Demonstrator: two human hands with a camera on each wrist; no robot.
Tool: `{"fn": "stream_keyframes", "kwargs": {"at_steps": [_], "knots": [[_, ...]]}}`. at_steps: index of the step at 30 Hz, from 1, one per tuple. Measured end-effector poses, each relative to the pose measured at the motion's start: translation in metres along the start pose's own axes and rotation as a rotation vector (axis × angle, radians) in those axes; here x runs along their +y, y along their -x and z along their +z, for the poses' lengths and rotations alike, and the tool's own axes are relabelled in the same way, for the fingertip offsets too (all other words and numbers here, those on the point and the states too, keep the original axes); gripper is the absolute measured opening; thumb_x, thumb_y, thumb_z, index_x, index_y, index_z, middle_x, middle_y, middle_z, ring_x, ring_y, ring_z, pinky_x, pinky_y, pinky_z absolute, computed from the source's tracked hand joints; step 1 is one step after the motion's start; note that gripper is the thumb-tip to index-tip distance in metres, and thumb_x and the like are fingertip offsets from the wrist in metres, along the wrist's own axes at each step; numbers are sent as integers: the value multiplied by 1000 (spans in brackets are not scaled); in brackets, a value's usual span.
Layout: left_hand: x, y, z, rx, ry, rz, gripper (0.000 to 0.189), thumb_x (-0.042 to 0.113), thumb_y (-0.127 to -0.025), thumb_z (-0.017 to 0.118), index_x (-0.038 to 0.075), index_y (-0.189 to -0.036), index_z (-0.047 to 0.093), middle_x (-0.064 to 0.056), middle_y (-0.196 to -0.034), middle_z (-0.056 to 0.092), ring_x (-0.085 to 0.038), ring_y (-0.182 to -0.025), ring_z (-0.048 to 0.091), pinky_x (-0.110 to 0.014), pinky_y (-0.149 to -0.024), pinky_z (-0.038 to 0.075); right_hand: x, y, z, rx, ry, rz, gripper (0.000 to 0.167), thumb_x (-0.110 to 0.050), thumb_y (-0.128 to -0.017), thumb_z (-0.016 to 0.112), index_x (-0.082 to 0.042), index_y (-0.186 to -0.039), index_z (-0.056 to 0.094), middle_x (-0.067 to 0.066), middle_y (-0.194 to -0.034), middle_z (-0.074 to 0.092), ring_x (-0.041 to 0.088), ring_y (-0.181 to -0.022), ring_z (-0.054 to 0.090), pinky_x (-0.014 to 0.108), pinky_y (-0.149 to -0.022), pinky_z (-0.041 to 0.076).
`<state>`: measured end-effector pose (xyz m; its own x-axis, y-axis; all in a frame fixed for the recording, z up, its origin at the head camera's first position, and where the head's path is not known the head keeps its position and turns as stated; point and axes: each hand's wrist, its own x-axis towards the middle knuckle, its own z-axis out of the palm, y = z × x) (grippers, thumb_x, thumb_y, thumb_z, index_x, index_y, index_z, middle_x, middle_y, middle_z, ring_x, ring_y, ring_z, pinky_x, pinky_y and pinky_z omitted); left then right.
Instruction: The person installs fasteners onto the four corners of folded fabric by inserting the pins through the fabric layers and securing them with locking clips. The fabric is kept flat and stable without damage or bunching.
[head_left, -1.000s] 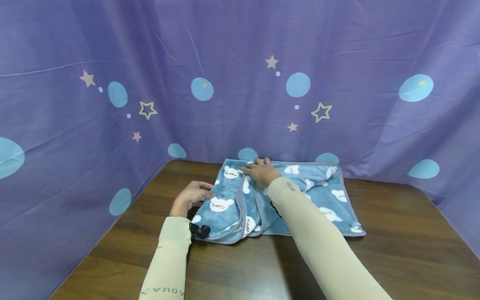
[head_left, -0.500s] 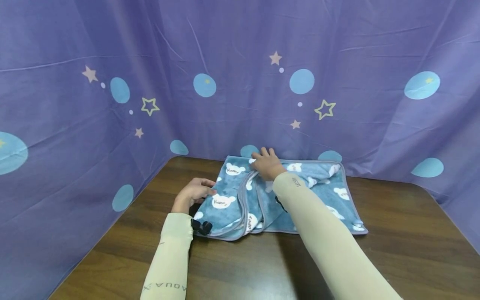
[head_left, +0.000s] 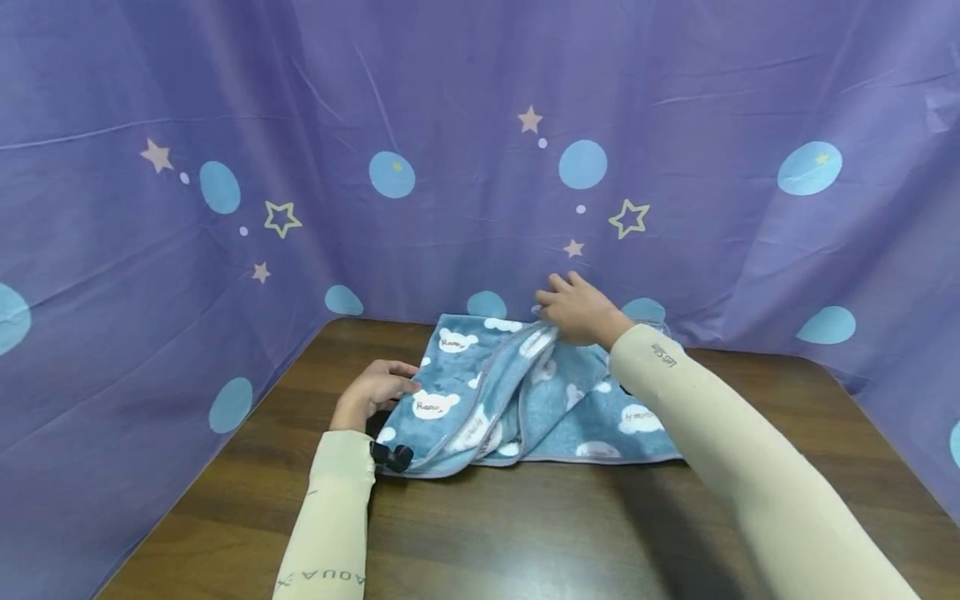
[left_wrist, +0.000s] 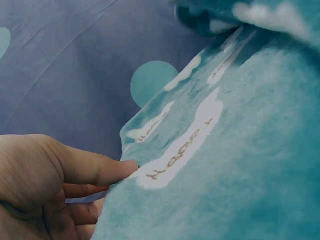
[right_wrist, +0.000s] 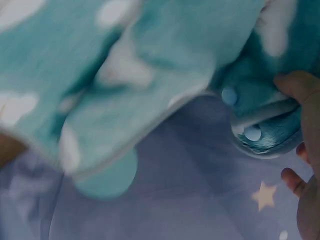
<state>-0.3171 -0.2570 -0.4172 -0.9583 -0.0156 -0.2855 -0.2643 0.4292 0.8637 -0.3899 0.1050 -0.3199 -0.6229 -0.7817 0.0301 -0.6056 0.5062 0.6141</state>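
Observation:
A blue fleece blanket (head_left: pixel 442 375) with grey trim and white bear heads lies partly folded on the table. My left hand (head_left: pixel 375 390) pinches its left edge, thumb on top and fingers beneath, as the left wrist view shows. At the back, my right hand (head_left: pixel 579 312) holds a raised upper layer, which slopes down toward the front left. In the right wrist view, the thumb (right_wrist: pixel 295 85) presses on a rounded blanket corner bearing pale round snaps (right_wrist: pixel 252 133). The right sleeve hides part of the blanket's right side.
A brown wooden table (head_left: pixel 480 533) carries the blanket, with bare wood in front and at both sides. A purple curtain (head_left: pixel 465 108) with stars and blue dots hangs behind and along the left. Small black wrist devices (head_left: pixel 392 456) sit at the sleeves.
My right hand has moved right and up, drawing the upper layer's edge with it into a slanting fold. My left hand has stayed at the left edge.

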Motion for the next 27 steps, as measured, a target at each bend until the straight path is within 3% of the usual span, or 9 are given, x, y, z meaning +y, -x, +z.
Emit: {"fn": "stream_keyframes", "kwargs": {"at_steps": [4, 11, 15, 19, 22, 27], "knots": [[0, 1, 2, -10, 13, -7, 46, 11, -95, 71, 2, -138, 60, -17, -133, 59, -28, -112, 56, -42, -91, 51, 10, 33, -7, 42, 77, -52, 39, -43, -84, 84, -19, -114, 76, 2, -119, 59, 29, -100, 41, 46, -83, 37], [-2, 1, 3, -17, 24, 2, 48, 9, -94, 71, -1, -139, 58, -17, -131, 59, -27, -109, 57, -41, -90, 52, 15, 88, -16, 90, 59, -125, 37, -32, -81, 85, -17, -112, 72, 2, -105, 70, 27, -92, 56, 46, -78, 46], [-2, 1, 2, -23, 20, 6, 48, 8, -95, 71, -1, -140, 57, -17, -132, 59, -28, -112, 57, -41, -90, 52, 9, 117, -25, 52, 54, -98, 38, -38, -78, 85, -16, -106, 72, 1, -91, 71, 26, -84, 63, 46, -73, 53], [-1, 0, 0, -21, 31, 3, 48, 7, -94, 70, -1, -139, 57, -17, -129, 60, -28, -110, 57, -39, -88, 53, -3, 142, -31, 4, 78, -51, 37, -52, -75, 84, -19, -83, 71, -2, -77, 67, 25, -74, 63, 46, -70, 54], [0, 1, 0, -19, 44, 0, 48, 6, -94, 71, -2, -139, 58, -16, -126, 60, -26, -104, 57, -37, -83, 55, -13, 158, -29, 3, 94, -15, 43, -58, -72, 83, -19, -68, 63, 1, -80, 65, 27, -77, 60, 45, -67, 52], [4, 1, 2, -24, 50, 13, 49, 5, -93, 72, -4, -139, 57, -15, -120, 61, -23, -98, 58, -35, -79, 56, -30, 185, -15, 41, 91, 7, 48, -61, -68, 83, -19, -66, 61, 3, -83, 62, 28, -82, 57, 44, -67, 46]]}}
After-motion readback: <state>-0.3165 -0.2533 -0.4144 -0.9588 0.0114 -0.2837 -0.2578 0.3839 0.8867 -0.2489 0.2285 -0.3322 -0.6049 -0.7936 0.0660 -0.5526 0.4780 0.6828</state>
